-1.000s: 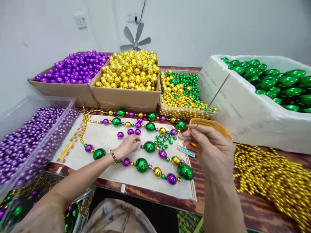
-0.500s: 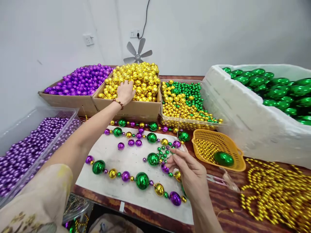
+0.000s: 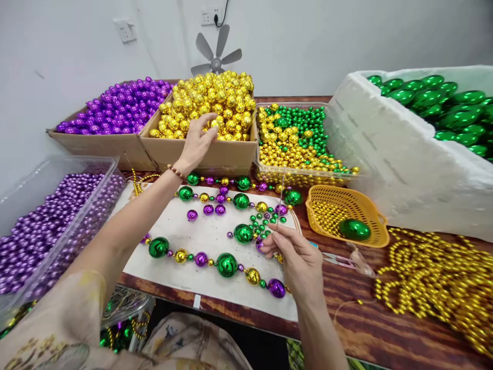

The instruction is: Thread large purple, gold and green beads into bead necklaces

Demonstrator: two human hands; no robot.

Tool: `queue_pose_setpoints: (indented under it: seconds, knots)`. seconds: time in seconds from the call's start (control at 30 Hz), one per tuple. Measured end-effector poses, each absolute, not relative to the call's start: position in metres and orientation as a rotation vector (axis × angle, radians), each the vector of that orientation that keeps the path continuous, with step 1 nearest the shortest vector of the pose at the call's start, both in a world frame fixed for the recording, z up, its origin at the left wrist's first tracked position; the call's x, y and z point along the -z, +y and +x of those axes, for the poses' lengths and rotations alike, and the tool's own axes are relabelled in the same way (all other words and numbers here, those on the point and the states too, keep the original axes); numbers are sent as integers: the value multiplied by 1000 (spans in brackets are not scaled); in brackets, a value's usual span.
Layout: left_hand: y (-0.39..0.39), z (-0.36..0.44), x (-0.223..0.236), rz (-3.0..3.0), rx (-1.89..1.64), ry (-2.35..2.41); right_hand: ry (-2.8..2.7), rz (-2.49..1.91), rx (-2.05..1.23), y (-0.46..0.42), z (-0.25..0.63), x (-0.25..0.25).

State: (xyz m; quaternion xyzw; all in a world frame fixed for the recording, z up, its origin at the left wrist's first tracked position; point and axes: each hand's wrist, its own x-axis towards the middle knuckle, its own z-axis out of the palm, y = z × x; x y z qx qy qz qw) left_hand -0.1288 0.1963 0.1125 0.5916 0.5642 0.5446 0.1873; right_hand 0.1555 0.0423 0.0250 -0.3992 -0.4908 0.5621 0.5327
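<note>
Wooden table (image 3: 370,329), white cloth (image 3: 177,241) with strung beads laid out. Your left hand (image 3: 198,141) pinches a gold bead (image 3: 214,124) over the cardboard box of gold beads (image 3: 208,154). Your right hand (image 3: 298,259) grips a thin needle (image 3: 282,198) upright above the cloth, fingers closed on it.

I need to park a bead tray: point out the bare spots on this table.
Bare white cloth between the loose purple beads and the lower bead strand. Bare wood right of the right hand, before the gold strands. The back row of boxes is crowded; the left hand reaches into the gold beads.
</note>
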Motion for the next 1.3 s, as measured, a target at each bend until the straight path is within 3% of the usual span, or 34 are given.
queue_pose_setpoints:
  seconds: [0.2,0.33,0.8,1.3]
  knots:
    - [104,-73,-64,869,-1314,1025,-1248,-1015,-1288,33,152,-23]
    - [77,-62,-39,635,-1289,884,-1300,-1085,-1239,25,154,-16]
    - [79,-58,-44,223,-1412,717,-1634,-1063,-1082,11,158,8]
    - [78,-53,-44,196,-1421,708,-1673,-1084,-1061,10,151,14]
